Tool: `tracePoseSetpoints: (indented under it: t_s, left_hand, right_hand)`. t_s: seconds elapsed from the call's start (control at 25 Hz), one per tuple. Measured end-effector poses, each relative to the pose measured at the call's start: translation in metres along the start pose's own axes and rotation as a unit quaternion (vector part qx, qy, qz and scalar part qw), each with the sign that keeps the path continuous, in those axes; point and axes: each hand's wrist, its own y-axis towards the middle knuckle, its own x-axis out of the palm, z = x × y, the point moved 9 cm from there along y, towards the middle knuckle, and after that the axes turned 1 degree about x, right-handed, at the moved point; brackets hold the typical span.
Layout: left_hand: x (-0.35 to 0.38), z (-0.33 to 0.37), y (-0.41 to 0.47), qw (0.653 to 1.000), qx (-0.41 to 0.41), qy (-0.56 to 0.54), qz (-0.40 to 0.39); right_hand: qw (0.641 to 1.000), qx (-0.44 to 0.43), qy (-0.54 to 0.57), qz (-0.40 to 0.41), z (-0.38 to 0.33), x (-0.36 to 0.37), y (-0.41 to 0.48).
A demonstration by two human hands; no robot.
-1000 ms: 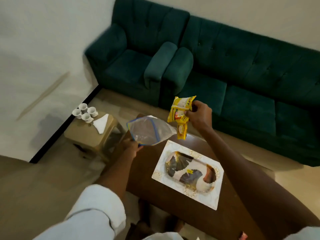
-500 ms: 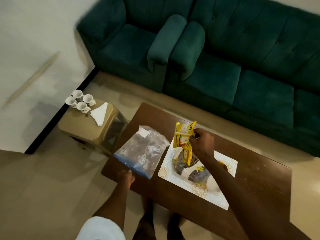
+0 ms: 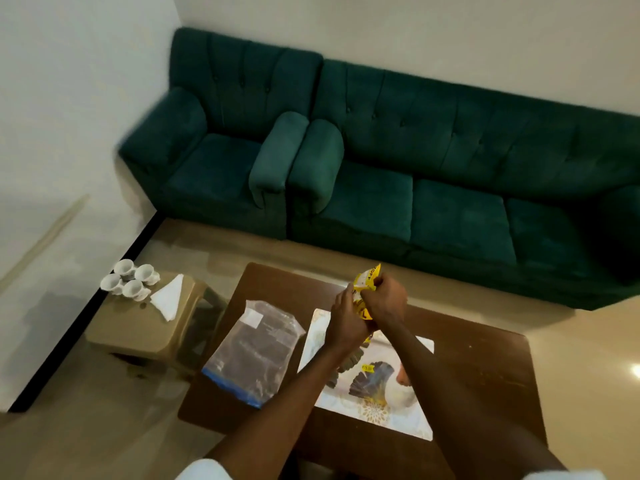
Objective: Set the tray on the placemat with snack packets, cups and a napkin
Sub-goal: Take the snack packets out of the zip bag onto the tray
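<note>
Yellow foil snack packets (image 3: pixel 367 279), joined in a strip, were held above the far end of the tray (image 3: pixel 406 393). The right hand (image 3: pixel 387 299) pinched the top edge. The left hand (image 3: pixel 346 322) gripped the strip lower down, its fingers hidden behind its back. Handling, as judged: light, limp and crinkly, with slick film and likely crushable contents. It was best taken by the sealed edges and not squeezed at the middle.

Tray: oblong, pale with dark fan motifs and a small yellow sticker, resting on the white and gold placemat (image 3: pixel 391 419). Nothing lay in it. It was probably stiff enough to lift by its ends.

Zip-lock bag (image 3: pixel 256 351): clear plastic with a blue seal strip and a white label. It lay flat on the brown coffee table (image 3: pixel 485 368), just left of the placemat, with nothing discernible inside.

Cups (image 3: pixel 130 281): four, white, clustered at the far left of a tan stool (image 3: pixel 131 334), well apart from the tray. They were presumably ceramic and breakable, and it could not be told whether they held anything.

Napkin (image 3: pixel 168 299): white, folded to a triangle, beside the cups on the stool. Soft and light.
</note>
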Motion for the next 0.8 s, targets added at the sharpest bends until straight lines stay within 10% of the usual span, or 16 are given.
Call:
tracePoseSetpoints:
  t_s: [0.24, 0.68, 0.8]
  left_hand:
    - [0.007, 0.077, 0.011, 0.993, 0.017, 0.097, 0.06]
    - [0.014, 0.121, 0.021, 0.973, -0.092, -0.211, 0.024]
    - [0.014, 0.124, 0.018, 0.956, -0.112, -0.27, -0.04]
  right_hand:
    - [0.997, -0.036, 0.043, 0.048, -0.016, -0.06, -0.003]
    - [0.972, -0.026, 0.147, 0.179, 0.021, -0.157, 0.01]
    - [0.955, 0.061, 0.291, 0.014, 0.052, -0.142, 0.026]
